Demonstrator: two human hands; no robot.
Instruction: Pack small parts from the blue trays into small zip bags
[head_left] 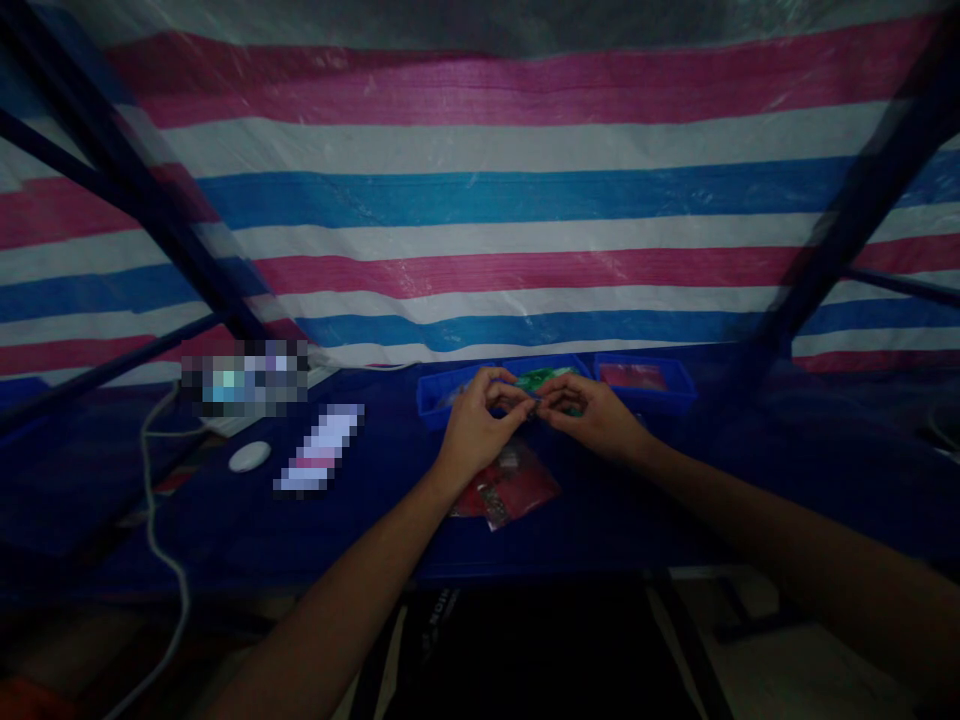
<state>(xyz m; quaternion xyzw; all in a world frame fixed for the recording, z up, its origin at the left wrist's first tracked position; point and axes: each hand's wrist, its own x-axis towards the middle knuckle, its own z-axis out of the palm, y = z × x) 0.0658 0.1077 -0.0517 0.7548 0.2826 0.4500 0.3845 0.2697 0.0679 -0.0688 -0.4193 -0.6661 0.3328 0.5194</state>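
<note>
My left hand (484, 420) and my right hand (589, 412) meet fingertip to fingertip above the blue table. Both are closed in a pinch on something small and dark between them, too small and dim to name. Just behind the fingers stands a blue tray (431, 402) with green plastic packets (534, 379) in it, partly hidden by my hands. Below my hands, red plastic bags (529, 485) lie flat on the table, with a small clear packet (493, 505) on top.
Another blue tray (681, 385) at the back right holds a red packet (634, 376). To the left lie a blurred-out phone-like rectangle (321, 450), a white mouse (250, 457) and a white cable (150, 500). Blue metal posts (829, 250) flank a striped sheet (495, 200).
</note>
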